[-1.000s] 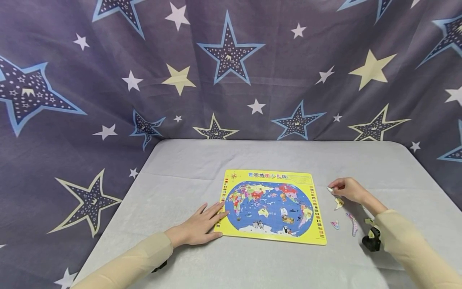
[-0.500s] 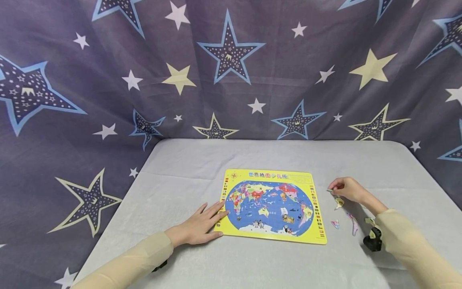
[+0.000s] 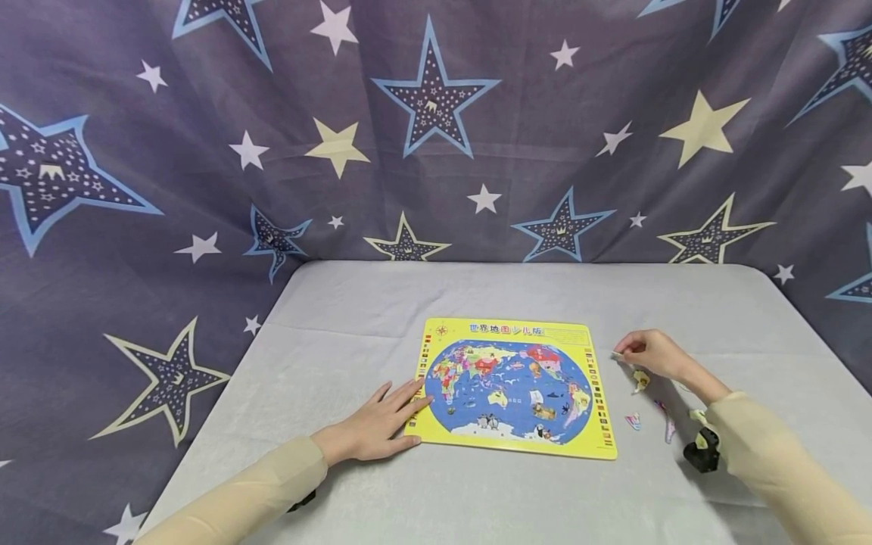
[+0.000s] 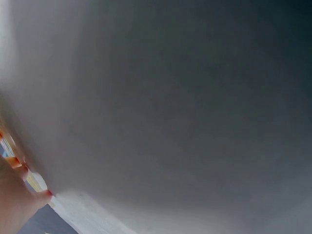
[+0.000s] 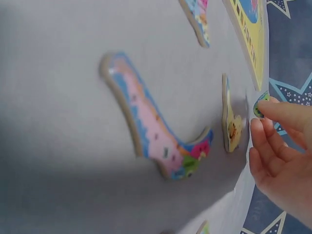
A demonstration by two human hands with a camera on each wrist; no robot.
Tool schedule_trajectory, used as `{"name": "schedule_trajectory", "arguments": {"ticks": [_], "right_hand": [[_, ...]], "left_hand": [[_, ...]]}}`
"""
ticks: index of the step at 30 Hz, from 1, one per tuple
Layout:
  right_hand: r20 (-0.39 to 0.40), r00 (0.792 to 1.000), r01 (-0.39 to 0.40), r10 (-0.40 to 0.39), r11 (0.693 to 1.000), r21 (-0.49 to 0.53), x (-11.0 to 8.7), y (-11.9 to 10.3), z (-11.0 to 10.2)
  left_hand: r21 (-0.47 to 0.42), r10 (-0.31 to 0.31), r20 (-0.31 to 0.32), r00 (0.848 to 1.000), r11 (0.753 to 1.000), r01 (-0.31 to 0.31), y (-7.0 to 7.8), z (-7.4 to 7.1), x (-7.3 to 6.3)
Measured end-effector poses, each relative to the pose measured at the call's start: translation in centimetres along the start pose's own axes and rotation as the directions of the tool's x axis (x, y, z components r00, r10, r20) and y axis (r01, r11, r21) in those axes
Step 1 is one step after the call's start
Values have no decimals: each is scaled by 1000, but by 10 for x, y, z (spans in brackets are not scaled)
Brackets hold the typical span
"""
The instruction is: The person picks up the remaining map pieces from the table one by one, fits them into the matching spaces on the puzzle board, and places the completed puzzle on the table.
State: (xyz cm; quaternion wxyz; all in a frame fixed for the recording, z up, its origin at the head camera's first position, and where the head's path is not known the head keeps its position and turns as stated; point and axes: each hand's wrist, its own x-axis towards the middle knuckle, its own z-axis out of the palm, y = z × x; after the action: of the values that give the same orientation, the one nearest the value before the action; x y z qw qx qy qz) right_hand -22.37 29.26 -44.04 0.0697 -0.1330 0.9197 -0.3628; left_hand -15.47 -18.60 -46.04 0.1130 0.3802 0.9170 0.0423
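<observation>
A yellow-bordered world map puzzle board point(image 3: 518, 446) lies flat on the table. My left hand point(image 3: 373, 425) rests at the board's left edge, fingers spread and straight, their tips on the border; only part of this hand point(image 4: 17, 200) shows in the left wrist view. Right of the board, my right hand point(image 3: 657, 354) pinches a small green puzzle piece point(image 5: 258, 105) between thumb and fingertips. Just below this hand lies a yellow puzzle piece point(image 3: 640, 381). Closer to me are a long pink puzzle piece point(image 5: 151, 117) and a small pink-and-blue one point(image 3: 633, 421).
Another yellowish piece point(image 3: 698, 416) lies near the right sleeve, partly hidden by the black wrist camera point(image 3: 702, 454). A grey cloth covers the table point(image 3: 341, 303). Behind it hangs a dark curtain point(image 3: 477, 250) printed with stars.
My right hand has shifted slightly left toward the board, and the pinched piece has turned in its fingers. The left hand and the board stay in place.
</observation>
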Motion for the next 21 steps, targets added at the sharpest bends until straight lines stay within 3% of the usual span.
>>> {"name": "schedule_trajectory", "arguments": {"ticks": [8, 21], "right_hand": [[-2, 999, 42, -42, 999, -1, 4, -6, 6], [72, 993, 93, -97, 994, 51, 14, -29, 23]], "left_hand": [[-1, 5, -10, 1000, 1000, -5, -1, 2, 1], [11, 6, -15, 1000, 1000, -5, -1, 2, 2]]}}
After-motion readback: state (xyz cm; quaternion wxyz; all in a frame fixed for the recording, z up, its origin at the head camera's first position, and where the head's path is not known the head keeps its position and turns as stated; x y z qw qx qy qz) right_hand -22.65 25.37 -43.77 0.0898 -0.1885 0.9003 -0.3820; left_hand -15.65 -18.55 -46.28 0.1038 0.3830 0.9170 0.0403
